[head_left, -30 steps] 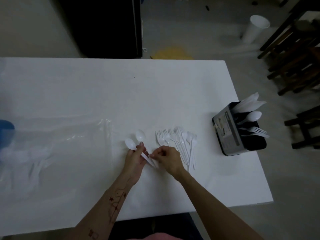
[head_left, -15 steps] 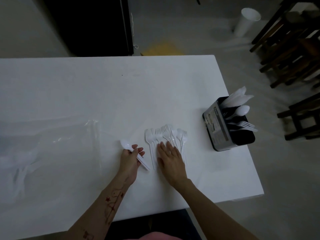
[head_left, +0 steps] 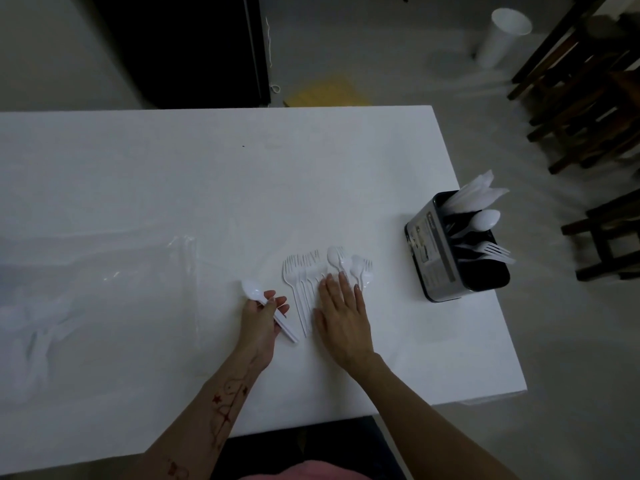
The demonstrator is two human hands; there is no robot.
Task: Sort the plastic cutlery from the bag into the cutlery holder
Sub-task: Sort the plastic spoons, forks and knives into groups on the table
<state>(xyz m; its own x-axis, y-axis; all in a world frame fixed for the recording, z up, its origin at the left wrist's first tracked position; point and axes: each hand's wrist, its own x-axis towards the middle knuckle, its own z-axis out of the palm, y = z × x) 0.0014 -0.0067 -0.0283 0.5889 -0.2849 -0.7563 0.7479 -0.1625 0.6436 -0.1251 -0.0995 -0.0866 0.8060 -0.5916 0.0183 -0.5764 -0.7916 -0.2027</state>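
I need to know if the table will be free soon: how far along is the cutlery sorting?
Partly done. The cutlery holder at the table's right edge already holds some knives, a spoon and forks. The left hand grips a spoon; the right hand lies flat on the fork pile. That pile and the plastic bag remain.

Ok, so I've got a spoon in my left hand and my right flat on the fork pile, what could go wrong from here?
1. There are spoons mixed into the pile of forks under your right hand; scooping it up in one go could put spoons in the fork slot.
2. The cutlery holder stands near the table's right edge, so a hard push might tip it off.
3. Your left hand pinches its spoon loosely; it may slip.
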